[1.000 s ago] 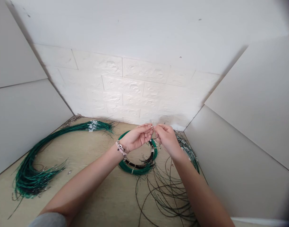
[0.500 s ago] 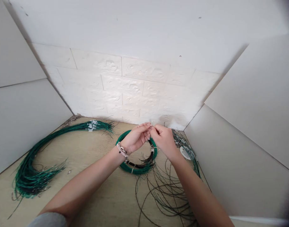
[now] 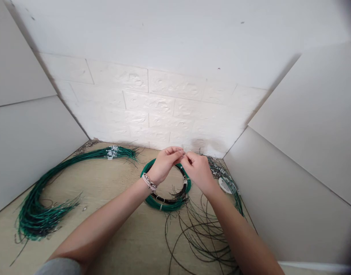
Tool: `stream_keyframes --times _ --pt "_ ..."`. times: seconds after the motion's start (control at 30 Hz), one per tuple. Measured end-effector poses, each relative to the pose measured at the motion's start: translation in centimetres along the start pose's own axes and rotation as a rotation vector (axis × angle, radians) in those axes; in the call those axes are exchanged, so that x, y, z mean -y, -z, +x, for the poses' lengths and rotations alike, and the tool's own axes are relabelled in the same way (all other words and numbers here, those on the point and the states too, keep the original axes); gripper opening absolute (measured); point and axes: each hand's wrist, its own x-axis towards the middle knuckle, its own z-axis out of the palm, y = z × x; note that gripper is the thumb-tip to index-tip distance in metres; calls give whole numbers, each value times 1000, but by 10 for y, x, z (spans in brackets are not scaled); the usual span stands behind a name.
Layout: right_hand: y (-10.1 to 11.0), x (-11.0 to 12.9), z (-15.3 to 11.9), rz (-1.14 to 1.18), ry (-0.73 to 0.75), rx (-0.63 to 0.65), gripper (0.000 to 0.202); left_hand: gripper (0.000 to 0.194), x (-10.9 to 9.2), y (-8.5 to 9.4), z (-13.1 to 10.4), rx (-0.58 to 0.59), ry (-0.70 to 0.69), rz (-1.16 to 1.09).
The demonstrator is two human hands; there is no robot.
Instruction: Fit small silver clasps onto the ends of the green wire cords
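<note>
The left hand (image 3: 166,163) and the right hand (image 3: 197,168) meet just right of the frame's centre, each with thumb and fingertips pinched on a small pale piece (image 3: 184,153), too tiny to identify; below them, a green coil (image 3: 166,207) lies on the bench (image 3: 115,236), partly hidden by the left hand; loose dark strands (image 3: 205,256) spread across the lower right; a green bundle (image 3: 29,214) curves along the left, with white beads (image 3: 112,152) near its upper end.
</note>
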Motion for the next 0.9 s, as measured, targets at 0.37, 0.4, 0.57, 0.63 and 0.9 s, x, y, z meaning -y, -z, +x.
stream_keyframes --times 0.37,0.4,0.57,0.63,0.9 --pt "1 0 0 -136 31 7 24 19 -1 2 0 28 38 20" --pt "1 1 -1 -139 44 18 24 18 -1 2 0 28 37 24" --pt "3 2 -1 -133 43 5 24 16 -1 2 -1 53 65 -7" --pt "5 0 0 -124 29 -9 24 14 -2 4 0 75 109 -68" --pt "9 -1 1 59 39 -34 27 2 0 8 1 166 321 -351"
